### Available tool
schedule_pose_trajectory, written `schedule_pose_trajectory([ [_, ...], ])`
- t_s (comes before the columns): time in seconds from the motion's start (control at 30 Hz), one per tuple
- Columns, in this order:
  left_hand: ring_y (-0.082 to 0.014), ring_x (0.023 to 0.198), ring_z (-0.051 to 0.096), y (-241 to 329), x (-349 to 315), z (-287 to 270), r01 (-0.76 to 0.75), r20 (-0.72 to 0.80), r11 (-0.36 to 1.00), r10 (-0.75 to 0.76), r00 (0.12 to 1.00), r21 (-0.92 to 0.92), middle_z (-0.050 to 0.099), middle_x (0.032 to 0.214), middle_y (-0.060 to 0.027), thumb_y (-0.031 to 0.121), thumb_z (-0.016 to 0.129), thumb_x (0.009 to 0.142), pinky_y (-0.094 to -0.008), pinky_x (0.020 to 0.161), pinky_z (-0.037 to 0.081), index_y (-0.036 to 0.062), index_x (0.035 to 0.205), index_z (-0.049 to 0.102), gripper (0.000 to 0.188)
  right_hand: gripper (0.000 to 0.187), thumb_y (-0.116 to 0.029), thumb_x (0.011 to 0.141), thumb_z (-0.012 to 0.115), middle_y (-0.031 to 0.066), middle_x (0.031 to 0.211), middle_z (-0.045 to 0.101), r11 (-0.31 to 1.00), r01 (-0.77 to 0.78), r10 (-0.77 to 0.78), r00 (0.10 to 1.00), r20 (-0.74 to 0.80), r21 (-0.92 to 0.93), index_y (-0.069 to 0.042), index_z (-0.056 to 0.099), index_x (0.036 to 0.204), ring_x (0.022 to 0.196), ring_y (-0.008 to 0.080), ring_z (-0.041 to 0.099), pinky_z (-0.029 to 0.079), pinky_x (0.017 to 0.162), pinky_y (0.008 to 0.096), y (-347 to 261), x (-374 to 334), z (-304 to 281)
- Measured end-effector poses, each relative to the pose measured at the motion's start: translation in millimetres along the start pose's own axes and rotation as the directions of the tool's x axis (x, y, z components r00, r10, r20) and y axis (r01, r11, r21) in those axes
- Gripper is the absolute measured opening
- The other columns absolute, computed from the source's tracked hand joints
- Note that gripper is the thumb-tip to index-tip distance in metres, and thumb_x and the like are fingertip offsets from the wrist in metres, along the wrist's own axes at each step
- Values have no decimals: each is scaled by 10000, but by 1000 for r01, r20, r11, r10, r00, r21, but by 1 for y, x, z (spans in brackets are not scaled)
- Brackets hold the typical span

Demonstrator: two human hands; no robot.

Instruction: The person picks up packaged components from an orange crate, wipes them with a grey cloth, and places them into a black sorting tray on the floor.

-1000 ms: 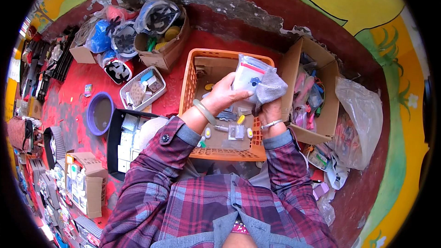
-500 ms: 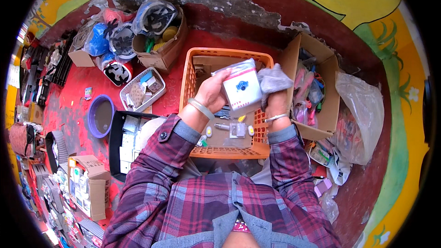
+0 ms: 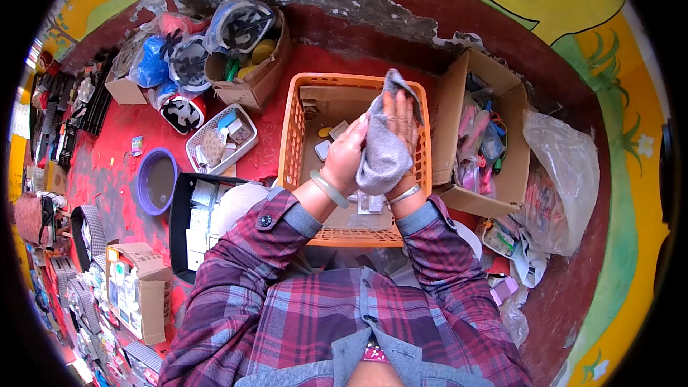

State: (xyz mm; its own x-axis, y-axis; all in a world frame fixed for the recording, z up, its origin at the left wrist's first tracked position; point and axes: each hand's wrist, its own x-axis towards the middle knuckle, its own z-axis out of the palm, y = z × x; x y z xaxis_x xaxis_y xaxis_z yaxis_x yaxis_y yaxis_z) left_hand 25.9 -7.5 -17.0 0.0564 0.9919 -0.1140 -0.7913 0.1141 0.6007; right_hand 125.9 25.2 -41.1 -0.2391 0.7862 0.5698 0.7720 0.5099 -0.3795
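Note:
A soft grey cloth (image 3: pixel 381 161) lies over the palm and part of the fingers of my right hand (image 3: pixel 403 125), which points upward above an orange plastic basket (image 3: pixel 358 239). My left hand (image 3: pixel 345 158) is pressed close beside it, palm turned toward the cloth, its fingers together. Whatever may be between the two hands is hidden. Inside the basket are a small clear-and-white package (image 3: pixel 369 204), a white oval item (image 3: pixel 322 149), a yellow piece (image 3: pixel 325 132) and a small white box (image 3: pixel 339 129).
To the right stands an open cardboard box (image 3: pixel 473 197) of colourful packages, beside a clear plastic bag (image 3: pixel 562 165). On the left are a white basket (image 3: pixel 247 149), a purple basin (image 3: pixel 158 180), a black bin (image 3: pixel 180 229) and a carton with helmets (image 3: pixel 251 89). A wall runs behind.
My hands have come together, and the cloth now spreads over my right hand. The white packet that my left hand was holding no longer shows.

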Motion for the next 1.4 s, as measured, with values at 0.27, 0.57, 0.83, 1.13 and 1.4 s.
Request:
schedule_pose_trajectory([
  [0.27, -208, 1218, 465, 8, 4, 1, -11, 71, 999, 13, 997, -32, 465, 1345, -117, 296, 303, 1009, -335, 1058, 324, -6, 1356, 381, 467, 902, -432, 770, 624, 201, 1492, 199, 998, 52, -51, 997, -50, 26, 9, 197, 1431, 1393, 354, 170, 158, 1127, 436, 19, 3, 2],
  [0.57, -195, 1210, 464, 2, 1, 2, 50, 86, 998, -46, 995, -42, 459, 1352, -107, 258, 322, 1004, -320, 1050, 327, 0, 1367, 366, 447, 734, -362, 867, 539, 191, 1499, 185, 998, 61, -60, 997, 37, -6, -61, 204, 1446, 1386, 340, 195, 201, 1103, 438, 15, 6, -1],
  [0.83, -275, 1200, 485, 17, 1, 5, 177, 123, 982, -168, 978, -68, 500, 1307, -145, 272, 326, 999, -404, 1035, 354, -23, 1328, 400, 449, 589, -223, 790, 666, 136, 1125, 586, 895, -15, -74, 980, 182, 446, -23, 430, 1292, 1029, 224, 571, 456, 901, 316, 68, 10, -9],
  [1.13, -340, 1146, 521, 33, 15, -2, 194, -54, 940, -217, 975, -280, 524, 1241, -212, 284, 356, 982, -457, 1014, 385, -64, 1247, 433, 444, 252, -217, 938, 425, 132, 1014, 600, -12, -553, 154, 822, 548, 833, -13, 535, 1038, 977, 207, 587, 489, 835, 300, 94, 24, -24],
  [1.4, -267, 943, 629, -1, 23, -26, 57, -114, 998, -58, 992, -14, 628, 1066, -167, 290, 395, 973, -369, 881, 483, -44, 1121, 542, 394, 163, -41, 801, 640, 105, 991, 658, 520, -231, 150, 973, 178, 822, -1, 635, 959, 872, 156, 617, 490, 800, 268, 41, 11, -22],
])
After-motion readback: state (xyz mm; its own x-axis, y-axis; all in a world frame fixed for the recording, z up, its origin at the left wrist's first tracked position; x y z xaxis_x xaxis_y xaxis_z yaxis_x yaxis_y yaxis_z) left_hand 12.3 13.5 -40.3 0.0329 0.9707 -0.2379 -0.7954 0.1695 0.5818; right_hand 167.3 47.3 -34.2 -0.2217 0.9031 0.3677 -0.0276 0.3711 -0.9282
